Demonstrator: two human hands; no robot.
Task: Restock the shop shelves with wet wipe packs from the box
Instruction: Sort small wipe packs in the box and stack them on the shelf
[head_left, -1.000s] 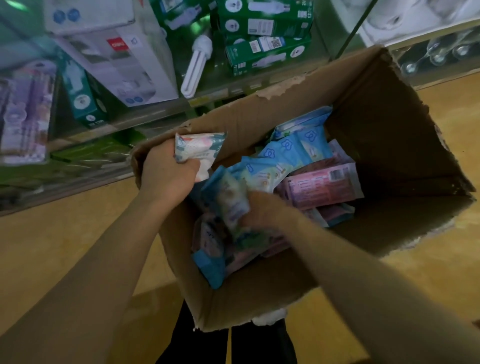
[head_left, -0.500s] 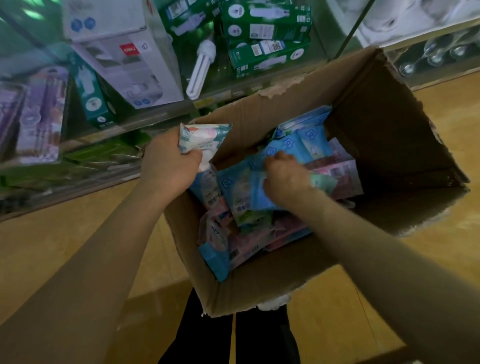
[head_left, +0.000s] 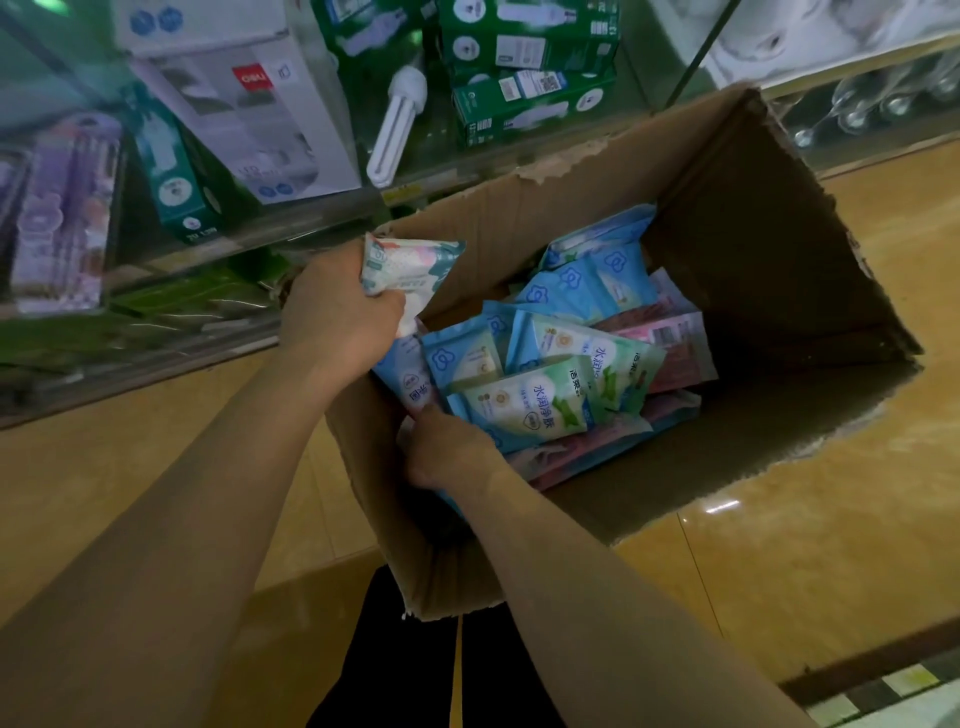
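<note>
Nearest, bottom centre: dark trousers (head_left: 415, 670) on a tan tiled floor (head_left: 779, 561). Both bare forearms reach forward into an open cardboard box (head_left: 753, 249) on the floor, torn rims, near corner against the legs.

Right hand (head_left: 448, 453) is inside the box at its near-left corner, against the near edge of the pile of packs. Thumb lies by the top green pack (head_left: 524, 410). Fingers are tucked under the packs and hidden, so its grip cannot be told.

Left hand (head_left: 340, 317) is farther and to the left, over the box's left rim. Its grip is curled tight round a white-teal pack (head_left: 410, 265), held clear of the pile and crumpled at the lower end.

Pile fills the box's left half: green packs on top near, blue packs (head_left: 587, 283) behind them toward the far wall, pink packs (head_left: 675, 348) to the right and underneath. Right half of the box is in shadow.

Beyond the box, a glass shelf (head_left: 311, 228) runs across the far left. It holds green cartons (head_left: 530, 98), a loose white bulb (head_left: 397, 124), a white carton (head_left: 244, 114) and a purple blister pack (head_left: 57, 218) at far left.
</note>
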